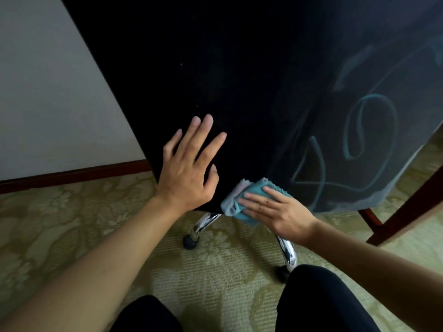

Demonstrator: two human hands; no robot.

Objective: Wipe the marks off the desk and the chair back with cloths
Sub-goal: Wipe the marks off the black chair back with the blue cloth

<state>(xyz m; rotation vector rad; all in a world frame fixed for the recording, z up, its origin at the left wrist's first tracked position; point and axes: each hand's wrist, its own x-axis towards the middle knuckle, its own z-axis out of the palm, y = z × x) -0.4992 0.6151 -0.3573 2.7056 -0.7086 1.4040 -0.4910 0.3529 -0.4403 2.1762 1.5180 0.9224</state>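
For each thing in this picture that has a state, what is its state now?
chair back: left part clean, right part marked.
chalk marks: not yet wiped.
cloth: folded, pressed on the chair back's lower edge.
left hand: flat on the chair back, fingers spread.
right hand: fingers straight, pressing the cloth.

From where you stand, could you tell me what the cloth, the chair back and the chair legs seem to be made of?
Cloth: teal with a paler layer, probably microfibre; soft folds and a nubbly, frayed edge.
Chair back: black and matt, likely fabric or faux leather; the chalky blue marks smear on it, but no weave is visible.
Chair legs: chromed metal, judging by mirror-bright reflections, with dark feet, perhaps plastic.
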